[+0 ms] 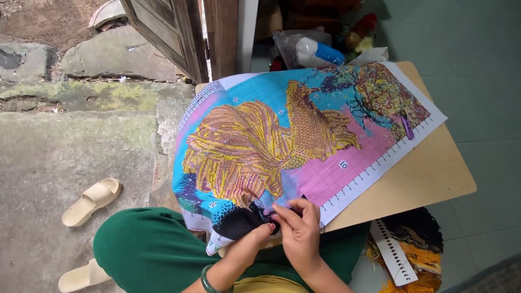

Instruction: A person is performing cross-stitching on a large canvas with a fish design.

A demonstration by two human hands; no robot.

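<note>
A large cross-stitch cloth (282, 135) with a golden fish on blue and pink ground lies over a small wooden table (429, 173) and hangs toward my lap. My left hand (255, 239) pinches the cloth's dark near edge from below, thumb on top. My right hand (298, 230) rests on the same edge with fingers bent together, seemingly pinching a needle too small to make out. Both hands touch at the black stitched patch (244, 220). A green bangle (207, 279) is on my left wrist.
Bundles of coloured thread on a punched card (404, 252) lie on the floor at right. Two beige slippers (92, 201) sit on the concrete at left. A wooden door (168, 32) stands open ahead. Bags and a bottle (317, 51) are piled behind the table.
</note>
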